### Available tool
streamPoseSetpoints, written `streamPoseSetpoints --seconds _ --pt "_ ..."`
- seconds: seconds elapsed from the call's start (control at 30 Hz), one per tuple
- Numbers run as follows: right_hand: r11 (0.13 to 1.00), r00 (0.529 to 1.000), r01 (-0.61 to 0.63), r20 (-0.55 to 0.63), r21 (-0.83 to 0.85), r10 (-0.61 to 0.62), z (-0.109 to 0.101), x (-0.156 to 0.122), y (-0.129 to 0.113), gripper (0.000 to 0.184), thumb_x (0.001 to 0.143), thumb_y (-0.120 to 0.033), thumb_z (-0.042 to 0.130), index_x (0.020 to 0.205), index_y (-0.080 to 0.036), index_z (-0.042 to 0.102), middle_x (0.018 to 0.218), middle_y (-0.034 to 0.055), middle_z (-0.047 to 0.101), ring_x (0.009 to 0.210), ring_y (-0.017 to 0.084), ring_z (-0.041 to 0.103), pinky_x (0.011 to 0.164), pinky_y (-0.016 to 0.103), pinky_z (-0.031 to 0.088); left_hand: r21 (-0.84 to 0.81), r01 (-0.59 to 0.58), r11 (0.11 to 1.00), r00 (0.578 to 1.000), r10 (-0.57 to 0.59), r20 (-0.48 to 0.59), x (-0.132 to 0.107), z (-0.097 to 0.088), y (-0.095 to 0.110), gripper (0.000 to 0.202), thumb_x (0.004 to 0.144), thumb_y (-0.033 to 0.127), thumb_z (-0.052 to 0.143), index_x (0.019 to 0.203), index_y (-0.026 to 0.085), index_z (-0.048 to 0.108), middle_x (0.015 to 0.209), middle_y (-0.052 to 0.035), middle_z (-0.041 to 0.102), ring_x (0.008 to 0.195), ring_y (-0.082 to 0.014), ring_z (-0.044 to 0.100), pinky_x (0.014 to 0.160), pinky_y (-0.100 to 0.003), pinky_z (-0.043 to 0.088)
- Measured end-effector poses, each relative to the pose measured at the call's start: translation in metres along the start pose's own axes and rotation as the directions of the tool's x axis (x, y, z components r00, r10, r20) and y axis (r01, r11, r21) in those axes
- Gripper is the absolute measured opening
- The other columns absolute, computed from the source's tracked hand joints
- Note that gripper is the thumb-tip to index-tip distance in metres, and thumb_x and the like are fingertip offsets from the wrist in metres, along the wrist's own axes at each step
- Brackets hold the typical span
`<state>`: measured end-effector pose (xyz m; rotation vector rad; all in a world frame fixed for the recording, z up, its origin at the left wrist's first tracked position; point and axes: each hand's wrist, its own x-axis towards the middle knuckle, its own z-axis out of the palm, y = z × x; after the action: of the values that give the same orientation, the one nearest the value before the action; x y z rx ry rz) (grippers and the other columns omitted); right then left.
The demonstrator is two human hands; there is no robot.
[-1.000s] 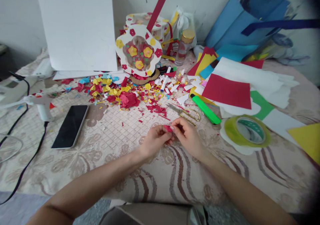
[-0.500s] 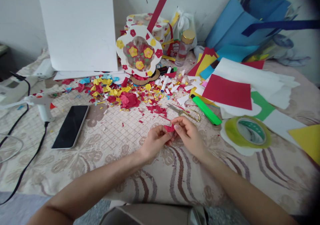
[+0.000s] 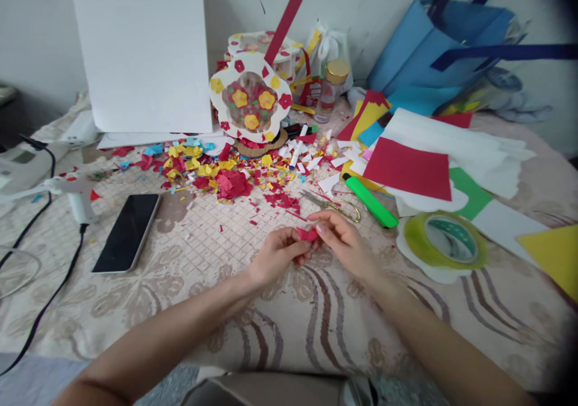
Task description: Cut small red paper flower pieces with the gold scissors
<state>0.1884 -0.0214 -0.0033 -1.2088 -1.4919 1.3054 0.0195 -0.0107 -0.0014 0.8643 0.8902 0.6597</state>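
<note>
Between my fingertips is a small folded piece of red paper [image 3: 307, 234], held just above the tablecloth. My left hand [image 3: 280, 252] pinches its left side with thumb and fingers. On the other side, my right hand [image 3: 341, 240] grips its right edge, partly hiding it. Gold-handled scissors [image 3: 336, 207] lie just beyond my right hand. Past them spreads a heap of red, yellow, blue and white paper scraps [image 3: 203, 168], with a crumpled red paper flower [image 3: 232, 184] at its near edge. A green utility knife [image 3: 371, 201] rests to the right of the scissors.
A phone [image 3: 126, 232] and a white glue gun [image 3: 76, 195] with its cord lie left. Clear tape [image 3: 410, 237] and coloured paper sheets [image 3: 409, 168] lie right. At the back stand a flower-decorated paper lantern [image 3: 251, 130], a glass bottle [image 3: 326, 102], a white board [image 3: 144, 50] and a blue bag [image 3: 415, 50].
The red paper has turned slightly between my fingers, and more of its folded shape shows. Both hands stay in nearly the same place; the view has shifted a little.
</note>
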Motion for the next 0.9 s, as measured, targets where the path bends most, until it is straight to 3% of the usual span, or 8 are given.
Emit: streamPoseSetpoints --seconds 0.1,0.2,0.3,0.4,0.47,0.53,0.7,0.9 --pt "0.978 0.984 0.172 0.076 -0.119 -0.163 -0.006 0.000 -0.004 0.017 0.089 -0.026 0.053 0.105 -0.025 0.057 0.089 0.0024 0.061 0.080 0.016 0.060 0.071 0.030 0.048 -0.162 0.187 0.969 0.979 -0.171 0.110 0.002 -0.006 0.007 0.018 0.068 0.025 0.072 0.070 0.012 0.059 0.061 0.0006 0.059 0.048 -0.0037 0.047 0.050 -0.018 0.037" --pt "0.879 0.924 0.371 0.028 -0.301 -0.381 -0.007 -0.001 -0.006 0.008 0.088 -0.021 0.055 0.090 -0.023 0.062 0.095 0.0044 0.055 0.091 0.018 0.056 0.079 0.033 0.045 -0.145 0.322 0.936 0.929 -0.283 0.238 0.002 -0.011 0.012 0.021 0.068 0.027 0.073 0.070 0.011 0.058 0.063 0.0004 0.058 0.047 -0.0026 0.046 0.048 -0.017 0.035" --pt "0.798 0.876 0.418 -0.040 -0.435 -0.480 -0.004 -0.002 -0.007 0.007 0.086 -0.018 0.056 0.084 -0.022 0.061 0.096 0.0048 0.051 0.092 0.018 0.053 0.081 0.034 0.043 0.047 0.086 0.995 0.987 -0.091 0.130 0.001 -0.012 0.014 0.023 0.072 0.033 0.069 0.079 0.013 0.059 0.072 -0.0016 0.060 0.058 -0.0076 0.053 0.053 -0.020 0.040" --pt "0.801 0.889 0.377 -0.059 -0.466 -0.453 0.000 -0.002 -0.008 0.010 0.087 -0.017 0.053 0.079 -0.021 0.058 0.088 0.0040 0.053 0.089 0.019 0.053 0.078 0.034 0.042 0.416 -0.268 0.869 0.956 0.295 0.001 -0.002 -0.011 0.013 0.016 0.078 0.030 0.063 0.084 0.016 0.060 0.080 -0.0026 0.060 0.072 -0.0116 0.055 0.062 -0.023 0.043" --pt "0.839 0.917 0.326 -0.071 -0.437 -0.393 0.002 -0.002 -0.008 0.014 0.088 -0.019 0.051 0.076 -0.020 0.055 0.084 0.0037 0.054 0.085 0.019 0.054 0.076 0.033 0.043 0.588 -0.344 0.732 0.912 0.409 0.023 -0.003 -0.010 0.011 0.011 0.081 0.026 0.058 0.079 0.015 0.061 0.077 -0.0026 0.060 0.072 -0.0119 0.054 0.063 -0.023 0.042" --pt "0.886 0.948 0.259 -0.075 -0.385 -0.310 0.002 -0.002 -0.008 0.015 0.090 -0.022 0.049 0.077 -0.021 0.056 0.085 0.0042 0.056 0.085 0.019 0.055 0.076 0.033 0.043 0.644 -0.334 0.688 0.912 0.409 0.036 -0.003 -0.011 0.010 0.014 0.083 0.026 0.054 0.076 0.015 0.060 0.071 -0.0022 0.059 0.067 -0.0116 0.052 0.061 -0.023 0.040" --pt "0.972 0.993 0.069 -0.076 -0.225 -0.088 0.001 -0.002 -0.003 0.012 0.089 -0.024 0.050 0.100 -0.023 0.054 0.088 0.0031 0.059 0.082 0.017 0.058 0.071 0.030 0.047 0.620 -0.273 0.736 0.942 0.335 0.016 0.000 -0.013 0.008 0.012 0.080 0.025 0.055 0.074 0.015 0.059 0.068 -0.0014 0.060 0.062 -0.0115 0.052 0.058 -0.022 0.039" --pt "0.971 0.991 0.093 -0.071 -0.222 -0.111 0.005 -0.005 0.001 0.015 0.090 -0.021 0.046 0.104 -0.024 0.050 0.089 0.0030 0.058 0.080 0.016 0.058 0.071 0.030 0.048 0.519 -0.210 0.829 0.970 0.242 0.006 0.003 -0.012 0.008 0.014 0.078 0.028 0.057 0.071 0.015 0.059 0.065 -0.0008 0.060 0.059 -0.0105 0.052 0.056 -0.022 0.039"
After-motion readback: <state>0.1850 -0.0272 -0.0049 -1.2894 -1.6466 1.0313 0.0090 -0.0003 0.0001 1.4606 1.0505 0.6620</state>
